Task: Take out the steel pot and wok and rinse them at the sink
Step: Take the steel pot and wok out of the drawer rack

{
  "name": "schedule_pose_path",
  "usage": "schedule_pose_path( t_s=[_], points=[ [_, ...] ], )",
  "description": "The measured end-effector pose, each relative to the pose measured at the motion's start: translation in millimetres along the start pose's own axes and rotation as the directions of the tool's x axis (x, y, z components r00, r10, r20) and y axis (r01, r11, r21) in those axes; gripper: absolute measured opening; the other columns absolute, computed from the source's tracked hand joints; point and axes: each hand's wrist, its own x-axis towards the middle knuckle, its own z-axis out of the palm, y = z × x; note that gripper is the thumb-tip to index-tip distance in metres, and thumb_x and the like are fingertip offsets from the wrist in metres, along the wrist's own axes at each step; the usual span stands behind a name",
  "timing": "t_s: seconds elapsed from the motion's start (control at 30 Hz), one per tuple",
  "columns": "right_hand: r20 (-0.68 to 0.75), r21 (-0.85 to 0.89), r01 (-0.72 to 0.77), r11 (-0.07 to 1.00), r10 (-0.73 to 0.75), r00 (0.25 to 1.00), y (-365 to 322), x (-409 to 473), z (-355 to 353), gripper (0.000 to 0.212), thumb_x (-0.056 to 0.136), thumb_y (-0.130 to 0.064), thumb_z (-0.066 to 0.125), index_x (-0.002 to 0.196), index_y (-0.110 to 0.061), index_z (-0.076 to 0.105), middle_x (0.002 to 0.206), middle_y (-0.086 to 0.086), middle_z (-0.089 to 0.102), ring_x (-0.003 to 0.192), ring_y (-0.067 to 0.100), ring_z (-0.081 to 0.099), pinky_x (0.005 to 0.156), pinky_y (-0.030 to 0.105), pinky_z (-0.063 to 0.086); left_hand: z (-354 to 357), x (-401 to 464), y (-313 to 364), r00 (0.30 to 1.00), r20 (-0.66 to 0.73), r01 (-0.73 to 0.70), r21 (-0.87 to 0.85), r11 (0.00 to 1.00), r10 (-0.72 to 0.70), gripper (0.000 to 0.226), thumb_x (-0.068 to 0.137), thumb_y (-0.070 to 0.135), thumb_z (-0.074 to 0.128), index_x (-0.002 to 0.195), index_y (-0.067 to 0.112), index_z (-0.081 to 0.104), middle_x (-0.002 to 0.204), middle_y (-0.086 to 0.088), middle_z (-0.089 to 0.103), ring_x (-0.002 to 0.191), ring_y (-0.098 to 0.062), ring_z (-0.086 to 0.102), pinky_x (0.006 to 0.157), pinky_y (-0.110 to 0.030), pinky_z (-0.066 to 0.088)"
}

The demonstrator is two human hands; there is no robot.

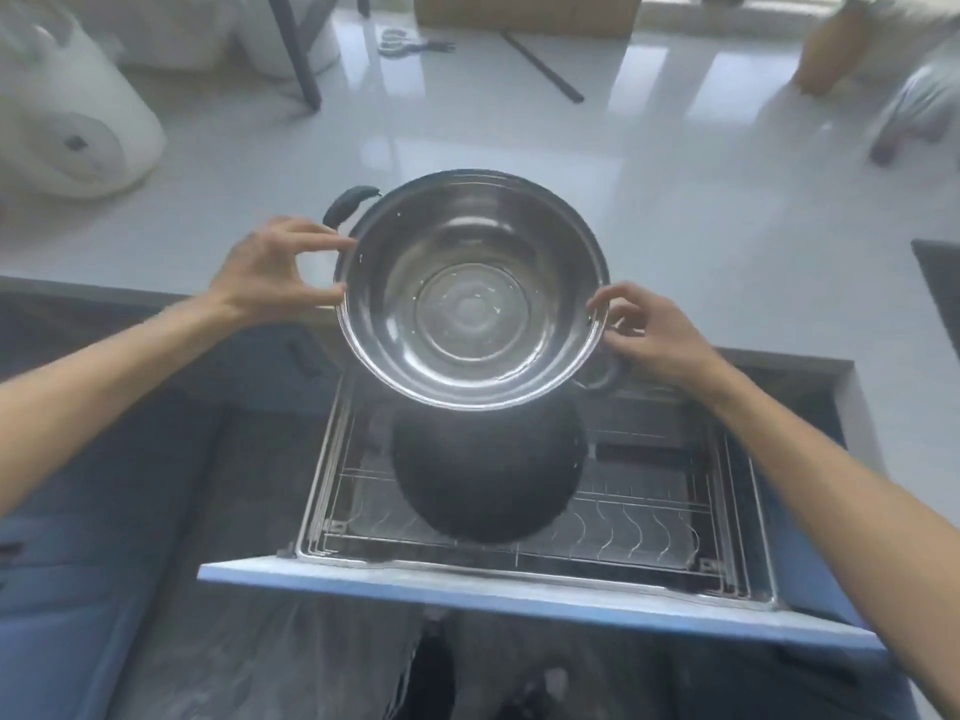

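Observation:
A shiny steel pot (pixel 470 293) with black side handles hangs in the air above an open drawer, its empty inside facing me. My left hand (pixel 270 270) pinches the pot's left rim with fingertips, just below the far-left handle (pixel 349 202). My right hand (pixel 654 335) holds the right rim and the near-right handle. Below the pot, a dark wok (pixel 488 470) sits in the drawer's wire rack (pixel 649 517), its top part hidden by the pot.
The pulled-out drawer has a blue front panel (pixel 467 589) toward me. A pale grey countertop (pixel 701 200) lies behind, with a white roll (pixel 72 137) at far left, a cardboard box (pixel 524 10) and scissors (pixel 410 44) at the back. Blue cabinet fronts flank the drawer.

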Motion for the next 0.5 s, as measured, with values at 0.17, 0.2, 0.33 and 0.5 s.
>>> schedule_pose_path(
  t_s=[0.17,0.2,0.33,0.5],
  points=[
    [0.031,-0.08,-0.002,0.997,0.005,1.0,8,81,10,0.021,0.083,-0.014,0.068,0.098,-0.025,0.058,0.078,-0.001,0.063,0.061,0.006,0.059,0.073,0.027,0.045,7,59,-39,0.995,-0.012,0.102,0.077,0.992,-0.101,0.048,0.075,0.024,0.078,0.12,0.022,0.064,0.127,-0.011,0.06,0.122,-0.025,0.048,0.1,-0.031,0.034],
    [0.032,-0.086,0.0,0.996,0.003,0.999,9,93,14,0.022,0.082,-0.013,0.068,0.096,-0.027,0.059,0.078,0.0,0.063,0.062,0.007,0.058,0.074,0.028,0.044,10,69,-44,0.994,-0.009,0.109,0.083,0.991,-0.108,0.047,0.076,0.026,0.077,0.121,0.022,0.064,0.128,-0.01,0.059,0.121,-0.024,0.049,0.097,-0.029,0.034],
    [-0.064,0.001,0.02,1.0,-0.02,0.998,16,122,20,0.026,0.078,-0.013,0.065,0.094,-0.032,0.061,0.08,0.007,0.062,0.053,0.003,0.061,0.074,0.032,0.049,17,95,-57,0.983,-0.017,0.182,0.032,0.983,-0.182,0.044,0.078,0.028,0.071,0.121,0.025,0.063,0.128,-0.004,0.06,0.119,-0.019,0.052,0.087,-0.023,0.033],
    [-0.07,-0.015,0.009,1.0,-0.01,0.997,15,131,20,0.03,0.085,-0.015,0.06,0.11,-0.03,0.059,0.078,-0.009,0.06,0.066,0.002,0.058,0.067,0.016,0.043,24,100,-64,0.98,-0.015,0.196,-0.02,0.98,-0.196,0.042,0.085,0.032,0.064,0.127,0.026,0.058,0.133,0.001,0.056,0.12,-0.016,0.05,0.092,-0.021,0.034]
  ],
)
